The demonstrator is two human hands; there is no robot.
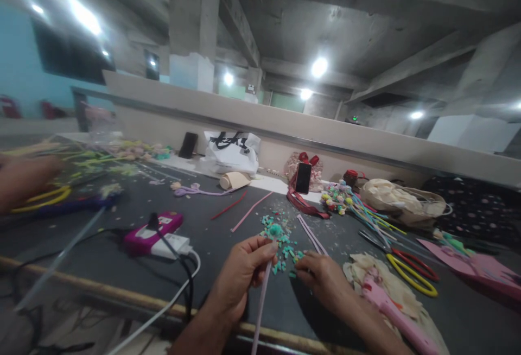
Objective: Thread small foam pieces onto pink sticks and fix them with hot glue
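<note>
My left hand (240,271) pinches a pale lilac stem (264,300) near its top, and the stem runs down past the table edge. At its upper tip sits a small teal flower head (275,230), just above my thumb. Loose teal pieces (288,251) lie scattered on the dark table around the flower. My right hand (319,276) rests low over these pieces, its fingertips drawn together at their right side. Whatever is between those fingertips is too small to make out. Two more lilac stems (311,234) lie beyond my right hand.
Right of my arm lie a pink glue gun (396,314) on a crumpled cloth (362,268) and scissors (411,273). Leftward are a magenta power strip (157,231) and cables. Finished flowers (340,197), a phone (303,177) and a white bag (232,151) stand behind. Another person's blurred hand (28,178) enters at far left.
</note>
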